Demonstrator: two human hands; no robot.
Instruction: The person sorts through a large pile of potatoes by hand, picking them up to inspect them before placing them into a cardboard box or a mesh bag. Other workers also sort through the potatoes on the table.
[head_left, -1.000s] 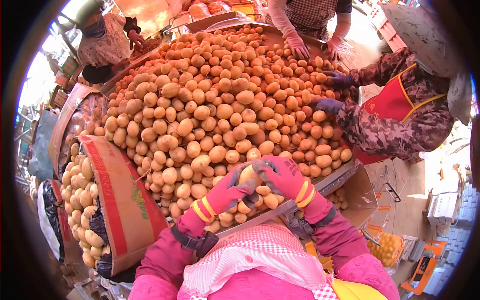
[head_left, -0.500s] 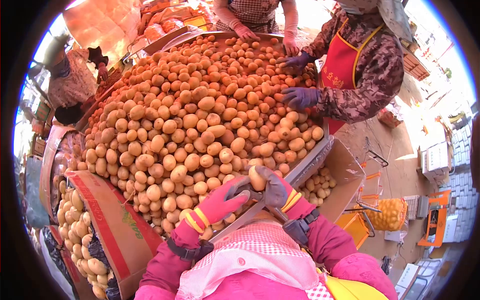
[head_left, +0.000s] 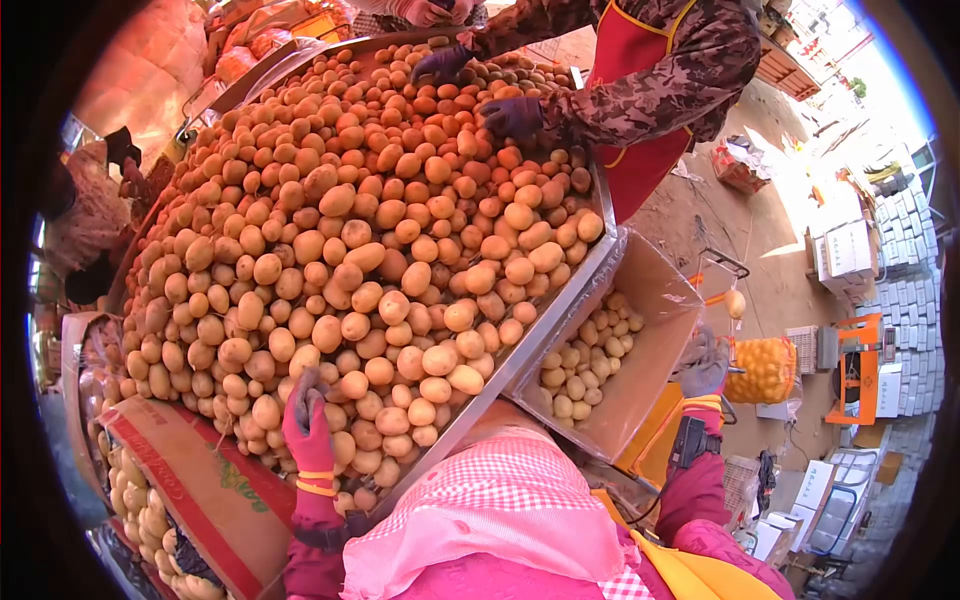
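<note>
My left hand (head_left: pixel 308 425), in a pink and grey glove with yellow bands, reaches onto the heap of potatoes (head_left: pixel 400 240). Its fingers are closed against a potato (head_left: pixel 304 360) near the front of the heap; part of the grip is hidden. Out to the right, past the cardboard box, is my right hand (head_left: pixel 705 362), with fingers apart and somewhat blurred. A single potato (head_left: pixel 735 304) appears in the air just beyond its fingertips, apart from them. The heap lies on a metal-edged table (head_left: pixel 470 435).
A cardboard box (head_left: pixel 655 370) with small potatoes stands against the table's right edge. Left of me is another box (head_left: pixel 190 490) of potatoes. A co-worker (head_left: pixel 650 90) in a red apron handles potatoes opposite. A full net bag (head_left: pixel 762 370) and an orange scale (head_left: pixel 855 370) stand at right.
Both hands were together at a potato by the table edge. The left has moved left onto the heap; the right has swung out right, and a potato is in the air near it.
</note>
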